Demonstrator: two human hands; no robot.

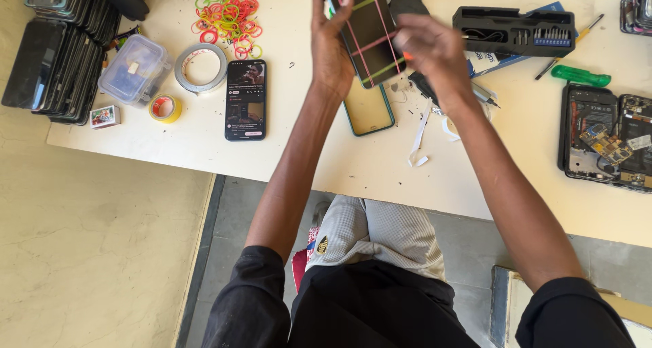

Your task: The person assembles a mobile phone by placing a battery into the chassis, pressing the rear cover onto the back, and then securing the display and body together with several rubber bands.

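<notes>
Left hand [331,46] grasps a banded phone [367,29]; right hand [431,49] pinches beside it, where a stretched band [370,39] may snap loose.

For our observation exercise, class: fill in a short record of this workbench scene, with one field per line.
Left hand: left hand grips the phone by its edge
Right hand: right hand at the phone's right side, pinching a band
Phone: dark screen, crossed by coloured rubber bands
Below it: teal phone frame on the table
Far left: rubber band pile, tape roll
Right: green screwdriver
</notes>
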